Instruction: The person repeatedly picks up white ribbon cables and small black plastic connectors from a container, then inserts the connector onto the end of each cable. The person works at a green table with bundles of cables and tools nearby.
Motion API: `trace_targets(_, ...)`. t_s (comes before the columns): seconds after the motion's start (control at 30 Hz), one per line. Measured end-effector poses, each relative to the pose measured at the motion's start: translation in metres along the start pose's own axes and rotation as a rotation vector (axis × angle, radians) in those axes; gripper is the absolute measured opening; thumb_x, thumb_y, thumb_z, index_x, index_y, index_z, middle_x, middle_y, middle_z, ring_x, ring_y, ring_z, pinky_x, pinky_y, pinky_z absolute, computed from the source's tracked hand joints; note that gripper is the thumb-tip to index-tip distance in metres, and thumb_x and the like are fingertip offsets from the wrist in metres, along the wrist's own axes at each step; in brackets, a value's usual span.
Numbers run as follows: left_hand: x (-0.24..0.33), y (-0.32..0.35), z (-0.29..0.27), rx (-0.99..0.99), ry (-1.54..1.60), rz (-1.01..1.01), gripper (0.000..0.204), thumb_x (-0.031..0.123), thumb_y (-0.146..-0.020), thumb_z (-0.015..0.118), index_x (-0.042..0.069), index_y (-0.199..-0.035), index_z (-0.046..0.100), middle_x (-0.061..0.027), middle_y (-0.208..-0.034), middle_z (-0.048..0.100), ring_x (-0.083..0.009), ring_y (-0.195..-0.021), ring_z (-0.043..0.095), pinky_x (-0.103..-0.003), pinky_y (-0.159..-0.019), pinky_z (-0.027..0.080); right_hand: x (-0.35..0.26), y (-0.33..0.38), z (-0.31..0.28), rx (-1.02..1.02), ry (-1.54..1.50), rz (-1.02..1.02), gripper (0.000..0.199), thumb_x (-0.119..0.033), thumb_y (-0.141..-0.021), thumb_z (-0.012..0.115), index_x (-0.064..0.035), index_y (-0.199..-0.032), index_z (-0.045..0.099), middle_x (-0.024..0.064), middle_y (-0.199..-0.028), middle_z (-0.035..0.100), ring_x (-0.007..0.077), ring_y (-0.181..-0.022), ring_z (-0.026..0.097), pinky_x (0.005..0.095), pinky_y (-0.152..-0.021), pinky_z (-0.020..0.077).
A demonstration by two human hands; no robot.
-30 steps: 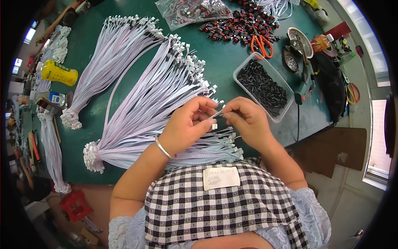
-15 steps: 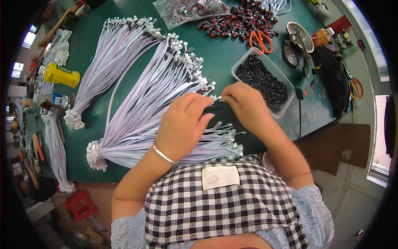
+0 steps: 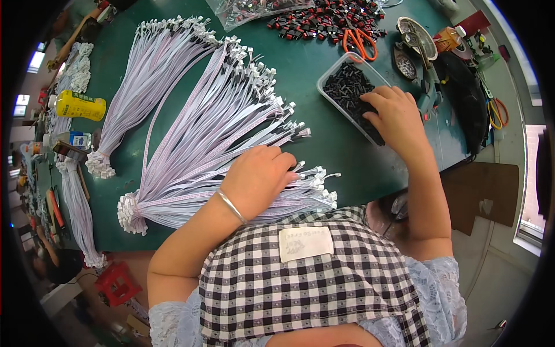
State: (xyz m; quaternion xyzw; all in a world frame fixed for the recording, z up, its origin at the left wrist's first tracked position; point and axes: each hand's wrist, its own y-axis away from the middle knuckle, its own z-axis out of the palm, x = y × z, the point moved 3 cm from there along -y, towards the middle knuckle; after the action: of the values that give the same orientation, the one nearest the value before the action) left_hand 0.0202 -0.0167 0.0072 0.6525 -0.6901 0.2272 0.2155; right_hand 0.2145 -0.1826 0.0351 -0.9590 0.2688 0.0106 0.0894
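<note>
My left hand (image 3: 257, 180), with a silver bangle on the wrist, rests on a fanned bundle of white flat cables (image 3: 199, 124). Its fingers are curled closed at the cables' loose ends, next to the white connectors (image 3: 318, 182). Part of what it grips is hidden under the fingers. Some cables further up the fan carry black sleeves just behind their connectors. My right hand (image 3: 399, 118) reaches over the right side of a clear plastic box (image 3: 325, 99). Its thumb and forefinger are apart, touching the short black tubes (image 3: 347, 84) inside.
Another cable bundle (image 3: 156, 75) lies at the far left, beside a yellow bottle (image 3: 81, 106). Beyond the box are orange-handled scissors (image 3: 359, 45) and a heap of black and red parts (image 3: 324, 22). A metal dish (image 3: 419, 34) and a dark green tool (image 3: 428, 95) lie right.
My right hand has left the cable end beside my left hand and moved right to the box of black tubes. The left hand has shifted slightly down, staying on the cables.
</note>
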Motion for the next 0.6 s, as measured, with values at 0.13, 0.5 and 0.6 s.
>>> trace_targets(0.13,0.001,-0.003,0.000,-0.045,0.017,-0.010,0.018,0.019,-0.077,0.068,0.006,-0.086,0.061,-0.0084,-0.081,0.058,-0.0282,-0.081,0.056,-0.038,-0.073,0.046,0.004,-0.004,0.011,-0.059,0.016,-0.003,0.013,-0.014,-0.075,0.068,-0.0101,-0.087,0.064,0.0034,-0.087,0.060,0.0226,-0.092,0.056,0.0351,-0.080,0.0402)
trace_targets(0.5,-0.008,-0.008,-0.018,-0.095,0.514,-0.205,0.013,0.011,-0.082,0.066,0.003,-0.088,0.059,-0.0031,-0.078,0.056,-0.0124,-0.066,0.052,-0.026,-0.061,0.043,0.009,-0.002,0.006,0.004,-0.064,-0.067,0.009,-0.014,-0.077,0.065,-0.0083,-0.082,0.062,0.0047,-0.080,0.057,0.0254,-0.081,0.057,0.0374,-0.069,0.0471)
trace_targets(0.6,-0.014,-0.006,-0.015,-0.101,0.788,-0.380,0.010,0.009,-0.085,0.063,0.002,-0.091,0.059,0.0015,-0.079,0.056,-0.0047,-0.067,0.049,-0.021,-0.061,0.042,0.004,-0.004,0.001,0.062,-0.072,-0.082,0.008,-0.013,-0.078,0.065,-0.0080,-0.082,0.062,0.0062,-0.080,0.057,0.0261,-0.079,0.057,0.0375,-0.069,0.0470)
